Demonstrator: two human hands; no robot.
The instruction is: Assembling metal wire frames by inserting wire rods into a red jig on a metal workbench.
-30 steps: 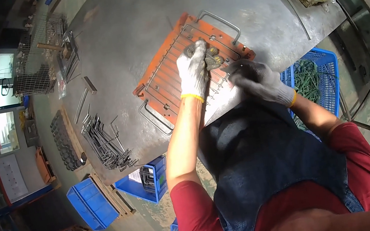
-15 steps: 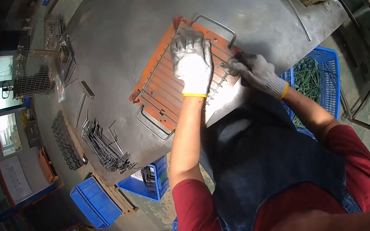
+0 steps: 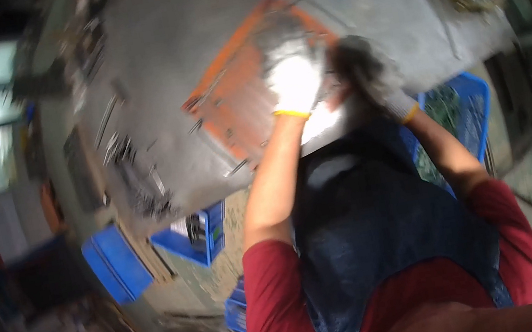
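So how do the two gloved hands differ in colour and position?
The left hand wears a bright whitish glove and lies over the orange frame; the right hand wears a darker grey glove and sits at the frame's right edge. The left looks washed out by light, the right dim. Both gloves have yellow cuffs, and both are motion-blurred, so the grip is unclear.

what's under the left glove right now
An orange jig plate lying on the grey metal table. The white-gloved left hand covers whatever lies directly beneath; motion blur hides detail.
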